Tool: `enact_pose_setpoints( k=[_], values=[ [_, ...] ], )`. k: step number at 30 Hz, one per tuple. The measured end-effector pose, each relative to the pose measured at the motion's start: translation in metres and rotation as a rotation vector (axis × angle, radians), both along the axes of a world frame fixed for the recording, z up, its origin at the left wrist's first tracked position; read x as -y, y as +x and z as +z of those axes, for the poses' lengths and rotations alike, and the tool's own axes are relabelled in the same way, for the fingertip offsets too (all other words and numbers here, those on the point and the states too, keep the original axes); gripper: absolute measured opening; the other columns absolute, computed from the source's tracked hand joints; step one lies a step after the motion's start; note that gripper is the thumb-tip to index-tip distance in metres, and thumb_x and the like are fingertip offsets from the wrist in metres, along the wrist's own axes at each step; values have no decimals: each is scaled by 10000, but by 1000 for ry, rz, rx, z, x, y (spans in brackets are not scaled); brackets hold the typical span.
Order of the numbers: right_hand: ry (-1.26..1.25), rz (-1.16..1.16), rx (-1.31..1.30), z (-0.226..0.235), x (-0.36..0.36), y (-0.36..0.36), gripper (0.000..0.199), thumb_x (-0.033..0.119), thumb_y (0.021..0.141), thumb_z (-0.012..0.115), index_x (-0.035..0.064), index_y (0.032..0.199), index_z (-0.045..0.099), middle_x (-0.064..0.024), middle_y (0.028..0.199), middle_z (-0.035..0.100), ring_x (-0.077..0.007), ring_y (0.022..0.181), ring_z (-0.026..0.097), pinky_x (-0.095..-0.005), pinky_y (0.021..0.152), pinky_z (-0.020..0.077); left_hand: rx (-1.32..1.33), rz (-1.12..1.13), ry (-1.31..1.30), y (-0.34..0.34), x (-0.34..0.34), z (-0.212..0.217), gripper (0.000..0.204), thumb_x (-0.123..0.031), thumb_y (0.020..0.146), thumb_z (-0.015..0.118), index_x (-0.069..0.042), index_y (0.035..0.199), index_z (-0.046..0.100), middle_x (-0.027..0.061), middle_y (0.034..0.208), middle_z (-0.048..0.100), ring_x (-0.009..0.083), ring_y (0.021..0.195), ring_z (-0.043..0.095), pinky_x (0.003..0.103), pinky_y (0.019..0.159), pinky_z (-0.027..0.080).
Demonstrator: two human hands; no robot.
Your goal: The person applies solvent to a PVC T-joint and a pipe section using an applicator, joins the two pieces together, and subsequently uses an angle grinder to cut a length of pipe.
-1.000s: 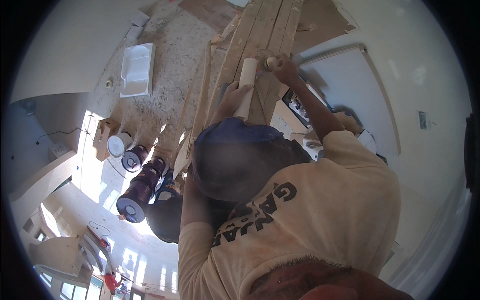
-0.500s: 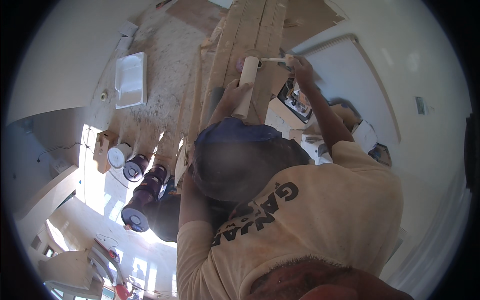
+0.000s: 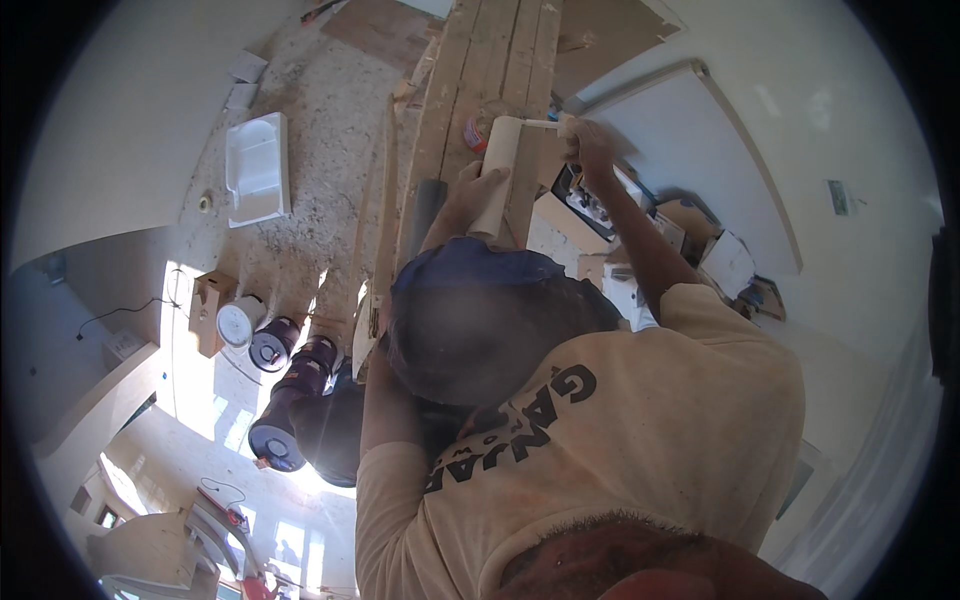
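Note:
My left hand (image 3: 474, 192) is wrapped round a cream-coloured pipe (image 3: 497, 190), which slants up and away from my lap. My right hand (image 3: 588, 146) is closed on a thin white stick (image 3: 541, 124). The stick reaches left to the pipe's far end; whether it goes inside, I cannot tell. Just left of that end stands a small round container (image 3: 474, 134) with a red side, partly hidden by the pipe. Beneath lie long wooden planks (image 3: 455, 90). A grey cylinder (image 3: 429, 205) rests beside my left forearm.
A white tray-like basin (image 3: 257, 170) lies on the dusty floor at left. Several dark drums (image 3: 275, 345) and a white bucket (image 3: 240, 320) stand lower left, beside a wooden box (image 3: 210, 312). To the right, a large pale panel (image 3: 700, 150) leans near boxes and tools (image 3: 590, 200).
My right hand has moved slightly left and down with the stick, closer to the pipe's end. The red-sided container shows more. The whole view has shifted a little.

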State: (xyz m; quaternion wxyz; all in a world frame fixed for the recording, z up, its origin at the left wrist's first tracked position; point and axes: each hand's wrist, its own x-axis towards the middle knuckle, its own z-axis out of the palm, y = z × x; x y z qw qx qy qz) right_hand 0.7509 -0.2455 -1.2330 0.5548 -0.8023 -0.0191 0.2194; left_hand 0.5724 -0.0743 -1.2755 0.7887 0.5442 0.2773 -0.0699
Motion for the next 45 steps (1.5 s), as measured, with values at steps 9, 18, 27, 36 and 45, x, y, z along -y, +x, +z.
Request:
enact_pose_setpoints(
  k=[9,18,27,36,45],
  values=[
    [23,-95,35,-16,5,-3,300,354,967,601,58,973,654,-10,790,554,-111,649,556,-302,587,563,-73,23,-46,-6,-2,27,639,-237,843,778,67,1288,435,190,1017,641,231,823,702,335,654,598],
    [24,-97,-7,-31,12,-14,282,339,965,610,65,900,626,-3,749,537,-106,613,534,-289,565,544,50,72,-382,-9,-5,35,402,-232,955,634,0,1227,451,164,955,632,208,689,684,342,542,610],
    [133,-95,-49,-24,-5,-24,287,344,976,621,63,914,632,-13,751,543,-108,628,539,-293,554,544,56,48,-437,-13,-9,30,393,-259,962,601,19,1214,485,156,866,609,233,648,679,366,539,616],
    [-4,-23,206,-34,8,-1,328,309,965,668,-11,1035,650,-67,809,634,-121,642,599,-283,553,537,-30,98,-333,-21,-10,24,418,-314,963,606,23,1196,523,125,909,602,211,668,670,359,514,600],
    [-533,521,800,-26,-34,-1,481,410,863,717,41,1157,624,-190,907,688,-374,859,691,-480,786,553,-68,88,-173,-25,-12,29,488,-280,952,669,-16,1293,440,115,946,625,179,693,661,335,524,588]
  ],
)
